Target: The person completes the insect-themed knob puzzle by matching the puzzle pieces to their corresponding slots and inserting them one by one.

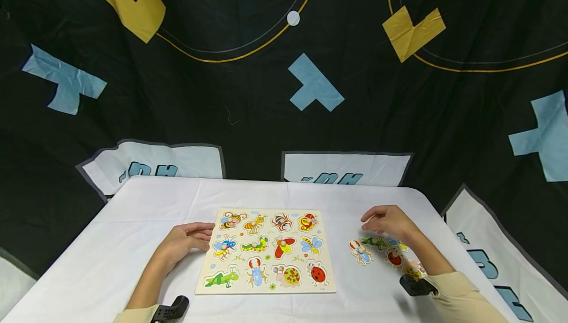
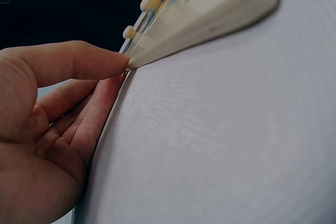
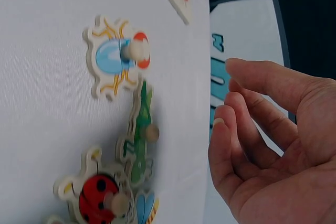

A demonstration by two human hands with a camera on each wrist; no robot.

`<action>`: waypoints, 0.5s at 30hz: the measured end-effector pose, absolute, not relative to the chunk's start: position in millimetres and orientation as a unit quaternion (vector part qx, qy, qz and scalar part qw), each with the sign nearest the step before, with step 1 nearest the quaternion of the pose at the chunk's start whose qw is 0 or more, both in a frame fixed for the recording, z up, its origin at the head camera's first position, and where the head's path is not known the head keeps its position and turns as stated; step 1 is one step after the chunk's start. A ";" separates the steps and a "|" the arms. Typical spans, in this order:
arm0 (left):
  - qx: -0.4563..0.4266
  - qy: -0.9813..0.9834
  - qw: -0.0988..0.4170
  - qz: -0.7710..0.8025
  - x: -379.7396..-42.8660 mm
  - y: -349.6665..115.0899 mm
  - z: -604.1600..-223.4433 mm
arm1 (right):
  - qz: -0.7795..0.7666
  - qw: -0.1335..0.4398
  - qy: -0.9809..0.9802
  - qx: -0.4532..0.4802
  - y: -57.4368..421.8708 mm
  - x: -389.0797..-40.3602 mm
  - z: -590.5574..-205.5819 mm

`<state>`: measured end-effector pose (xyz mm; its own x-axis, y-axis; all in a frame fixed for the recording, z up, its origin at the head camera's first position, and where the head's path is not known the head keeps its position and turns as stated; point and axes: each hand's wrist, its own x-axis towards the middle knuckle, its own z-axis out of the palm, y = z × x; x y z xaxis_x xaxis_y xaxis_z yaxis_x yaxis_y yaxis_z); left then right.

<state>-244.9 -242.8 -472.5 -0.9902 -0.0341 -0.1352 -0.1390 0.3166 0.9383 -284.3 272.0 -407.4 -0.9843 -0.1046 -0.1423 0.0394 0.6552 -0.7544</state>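
Observation:
A wooden insect puzzle board (image 1: 241, 290) lies on the white table in the head view, its pictures in rows. My left hand (image 1: 186, 244) is at the board's left edge; in the left wrist view its thumb (image 2: 105, 62) touches the edge, with the other fingers bent below. Wooden knobs (image 2: 151, 2) stand up from the board. My right hand (image 1: 390, 222) hovers over loose knobbed pieces, fingers loosely bent and holding nothing. Among them are a blue beetle (image 3: 109, 57), a green grasshopper (image 3: 139, 145), a red ladybug (image 3: 94, 195) and a snail (image 1: 413, 269) partly hidden by the right forearm.
White cloth covers the table (image 1: 146, 199). Behind it hangs a black curtain (image 1: 222, 96) with yellow and blue shapes. The loose pieces lie right of the board, some touching or overlapping. A black wrist camera (image 1: 417, 286) sits on the right wrist, another (image 1: 170, 309) on the left.

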 end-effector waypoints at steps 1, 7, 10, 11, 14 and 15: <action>-0.054 0.810 0.045 0.582 -245.0 -242.8 -472.5 | -0.414 0.087 0.906 -0.016 274.8 -284.1 -407.1; -0.055 0.810 0.045 0.583 -244.4 -242.8 -471.7 | -0.412 0.087 0.907 -0.002 292.2 -284.3 -408.4; -0.053 0.809 0.044 0.584 -244.3 -243.0 -471.7 | -0.413 0.085 0.907 0.011 300.5 -284.3 -410.3; -0.053 0.808 0.044 0.585 -244.3 -243.0 -471.7 | -0.414 0.085 0.906 0.013 302.9 -283.8 -410.7; -0.051 0.808 0.045 0.585 -244.4 -242.9 -471.7 | -0.414 0.083 0.906 0.022 310.1 -281.8 -412.1; -0.053 0.809 0.045 0.584 -244.7 -242.7 -471.7 | -0.415 0.082 0.906 0.026 312.5 -281.2 -412.6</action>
